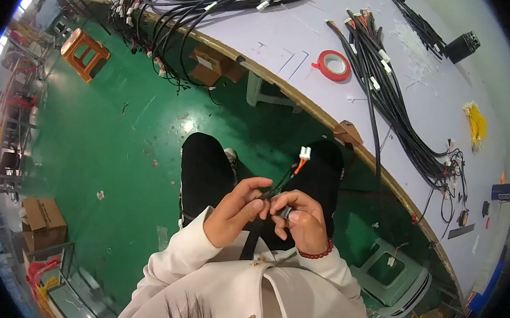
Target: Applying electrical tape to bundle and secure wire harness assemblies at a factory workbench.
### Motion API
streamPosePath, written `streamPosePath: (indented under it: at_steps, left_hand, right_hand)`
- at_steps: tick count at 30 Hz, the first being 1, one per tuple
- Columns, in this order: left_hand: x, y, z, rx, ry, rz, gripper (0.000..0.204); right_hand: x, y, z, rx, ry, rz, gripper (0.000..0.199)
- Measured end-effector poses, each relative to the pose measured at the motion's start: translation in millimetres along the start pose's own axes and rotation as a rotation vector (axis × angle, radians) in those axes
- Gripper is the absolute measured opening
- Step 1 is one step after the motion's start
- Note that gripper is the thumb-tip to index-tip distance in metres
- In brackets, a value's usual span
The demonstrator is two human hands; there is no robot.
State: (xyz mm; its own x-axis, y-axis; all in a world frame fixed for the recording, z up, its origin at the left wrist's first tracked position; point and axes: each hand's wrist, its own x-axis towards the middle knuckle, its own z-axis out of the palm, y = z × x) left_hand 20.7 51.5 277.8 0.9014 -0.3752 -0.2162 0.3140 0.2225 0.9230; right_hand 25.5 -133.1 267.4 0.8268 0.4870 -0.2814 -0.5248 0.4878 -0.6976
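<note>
Above my lap, my left hand [238, 210] is closed, thumb against fingers, on a thin black cable [281, 183]. From between my hands the cable rises to a white connector [305, 153], with short orange wires [300, 167] just below it. Close beside the left, my right hand [304, 218] has its fingers curled round a small dark grey piece [286, 212] pinched under the thumb. Whether that piece is a roll of tape or part of the cable, I cannot tell. The fingers partly hide where cable and piece meet.
A white worktable [305, 26] curves from upper left to lower right. On it lie a bundle of black cables [389, 97], a red tape roll [333, 66], yellow wires [475, 126] and a black holder [462, 47]. A grey-green stool [376, 291] stands at right, an orange stool [77, 43] at left.
</note>
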Motion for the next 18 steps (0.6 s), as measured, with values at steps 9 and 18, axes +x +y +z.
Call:
streamPosePath:
  at_steps: [9, 18]
  left_hand:
    - [-4.5, -3.1, 7.6, 0.214, 0.001, 0.144, 0.035]
    - [-6.4, -7.5, 10.2, 0.145, -0.045, -0.013, 0.064]
  right_hand:
    - [1.5, 11.5, -6.8, -0.217, 0.177, -0.002, 0.021]
    - [6.6, 19.8, -2.7, 0.024, 0.031, 0.055, 0.048]
